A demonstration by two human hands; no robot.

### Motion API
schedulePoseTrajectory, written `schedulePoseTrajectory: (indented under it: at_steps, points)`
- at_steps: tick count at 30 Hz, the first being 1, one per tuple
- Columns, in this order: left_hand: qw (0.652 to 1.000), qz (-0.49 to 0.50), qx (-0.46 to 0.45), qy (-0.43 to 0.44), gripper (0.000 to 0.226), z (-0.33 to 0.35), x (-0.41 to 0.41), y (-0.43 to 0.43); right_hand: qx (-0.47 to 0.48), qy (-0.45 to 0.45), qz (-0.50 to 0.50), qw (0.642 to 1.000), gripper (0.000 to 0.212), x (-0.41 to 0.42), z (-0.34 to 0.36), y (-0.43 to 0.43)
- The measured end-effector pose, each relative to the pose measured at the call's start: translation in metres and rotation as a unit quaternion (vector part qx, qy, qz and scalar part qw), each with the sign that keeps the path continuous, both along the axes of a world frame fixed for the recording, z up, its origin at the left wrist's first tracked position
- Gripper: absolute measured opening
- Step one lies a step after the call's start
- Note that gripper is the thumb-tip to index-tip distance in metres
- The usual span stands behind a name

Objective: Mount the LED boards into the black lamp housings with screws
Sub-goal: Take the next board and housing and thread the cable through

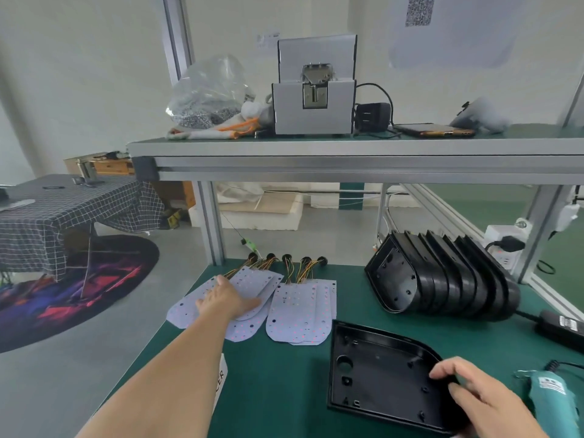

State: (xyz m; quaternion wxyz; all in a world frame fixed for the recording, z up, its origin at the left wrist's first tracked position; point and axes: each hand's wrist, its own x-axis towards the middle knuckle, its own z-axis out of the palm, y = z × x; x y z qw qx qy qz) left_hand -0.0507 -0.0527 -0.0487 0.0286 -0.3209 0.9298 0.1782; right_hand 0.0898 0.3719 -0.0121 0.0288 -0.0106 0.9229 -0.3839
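Green bench [278, 390] — left hand [226, 300] atop LED boards [300, 314], right hand [474, 396] round housing [379, 374]

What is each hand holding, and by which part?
Right hand grips the black plastic lamp housing by its right rim. Left hand lies flat on white LED boards, gripping nothing.

We're working bare-handed, left hand [226, 300] and right hand [474, 396] both. Back from the fingers, our left forearm [177, 368] is bare too.
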Motion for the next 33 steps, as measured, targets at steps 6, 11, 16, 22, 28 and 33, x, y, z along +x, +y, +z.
schedulePoseTrajectory:
  at_steps: [6,11,16,22,28,33]
  points:
    - [0.999,-0.023,-0.025,0.036,0.112,0.005,0.001,0.008,0.004,-0.015,0.009,1.000,0.046,0.000,-0.007,-0.004]
    - [0.994,-0.015,0.021,0.105,0.095,0.014,0.008,0.017,-0.029,-0.032,0.018,0.999,0.048,0.005,-0.002,-0.003]
    - [0.966,0.027,0.189,0.173,0.068,0.021,0.017,0.018,0.004,-0.052,0.048,0.998,0.043,0.004,-0.008,-0.001]
    - [0.881,-0.056,0.345,0.320,0.100,0.064,0.041,0.032,0.049,-0.012,0.049,0.998,0.029,0.006,-0.016,-0.002]
    - [0.876,-0.202,0.311,0.307,0.127,0.091,0.106,0.081,0.155,0.050,0.005,0.987,0.029,0.003,-0.032,0.003]
    - [0.872,-0.300,0.270,0.277,0.125,0.091,0.157,0.123,0.149,0.073,-0.017,0.986,0.032,0.001,-0.037,0.006]
